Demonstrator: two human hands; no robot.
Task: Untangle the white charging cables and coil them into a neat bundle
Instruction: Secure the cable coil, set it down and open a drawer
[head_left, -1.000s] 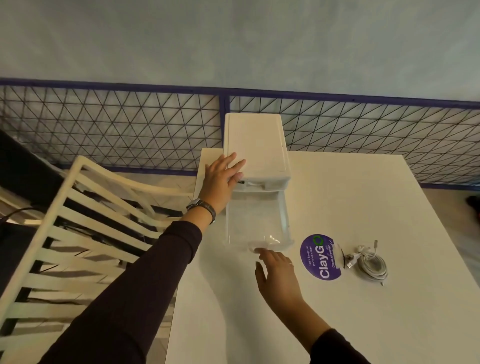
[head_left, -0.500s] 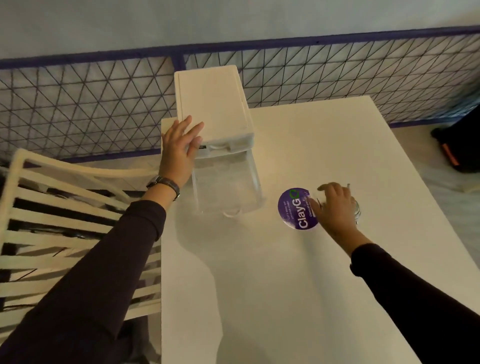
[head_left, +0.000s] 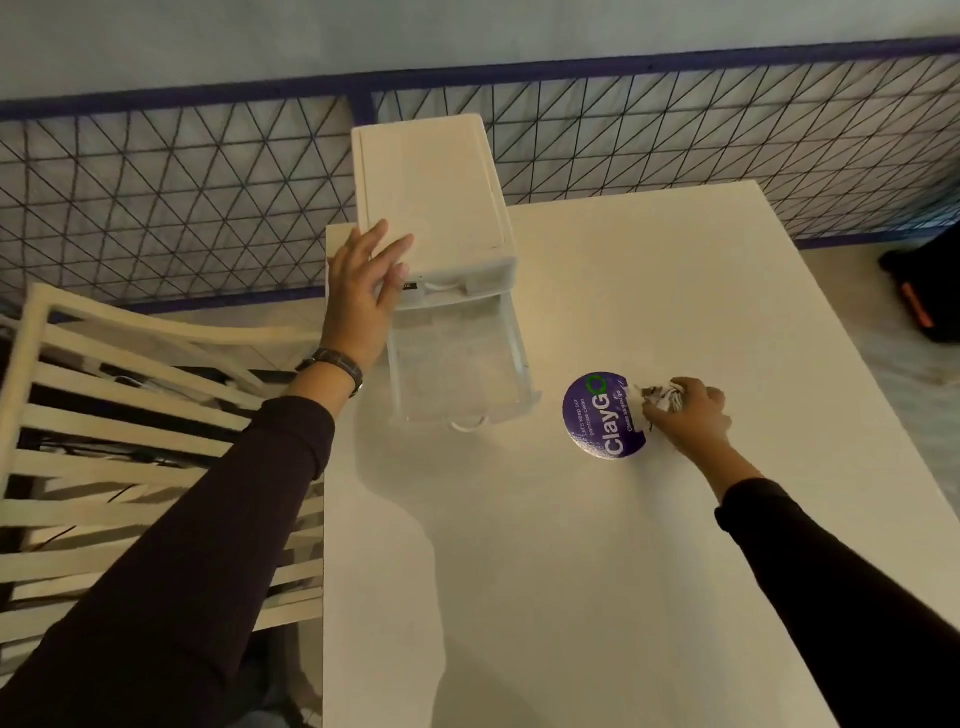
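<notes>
Cables (head_left: 658, 399) inside right hand's (head_left: 687, 417) fingers (head_left: 707, 393)

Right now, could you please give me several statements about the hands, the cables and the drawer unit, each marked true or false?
1. The right hand grips the white charging cables. True.
2. The clear drawer of the white drawer unit is pushed shut. False: it is pulled out toward the person.
3. The left hand rests on the drawer unit's front left corner with straight fingers. True.
4. The cables lie inside the drawer. False: they are in the right hand, just right of the purple ClayGo sticker on the table.
5. The white slatted chair stands to the right of the table. False: it stands to the left.
</notes>
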